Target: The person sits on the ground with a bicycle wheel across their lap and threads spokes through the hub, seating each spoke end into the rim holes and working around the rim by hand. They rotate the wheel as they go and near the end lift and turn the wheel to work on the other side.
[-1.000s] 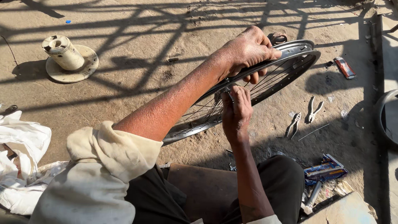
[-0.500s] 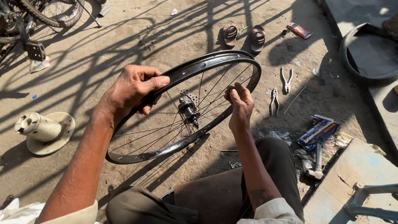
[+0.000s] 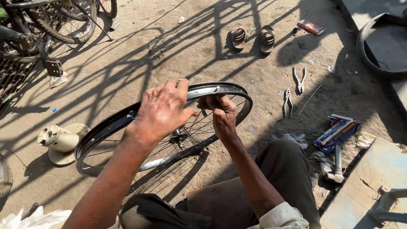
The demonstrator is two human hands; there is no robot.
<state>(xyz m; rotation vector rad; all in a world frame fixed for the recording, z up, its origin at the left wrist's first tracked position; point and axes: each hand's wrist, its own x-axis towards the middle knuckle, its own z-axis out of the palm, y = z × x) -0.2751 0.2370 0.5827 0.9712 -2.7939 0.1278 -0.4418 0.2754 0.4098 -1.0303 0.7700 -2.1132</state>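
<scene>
A black bicycle wheel rim (image 3: 106, 129) with thin spokes and a central hub (image 3: 179, 137) is held tilted above the dirt ground. My left hand (image 3: 163, 110) reaches over the rim, fingers spread across its upper edge. My right hand (image 3: 221, 112) pinches the spokes just inside the far part of the rim, close to the left hand's fingertips. My knees in dark trousers sit below the wheel.
Two pliers (image 3: 292, 91) and a thin rod lie on the ground at right. A hammer (image 3: 337, 163) and blue packets (image 3: 339, 131) rest by a wooden board. Sandals (image 3: 252, 38) lie far ahead, a bicycle (image 3: 46, 25) stands at top left, a cream stand (image 3: 61, 142) at left.
The view has shifted and the wheel has turned. My left hand moved from the rim's left side to its upper middle, and my right hand came in close beside it on the spokes.
</scene>
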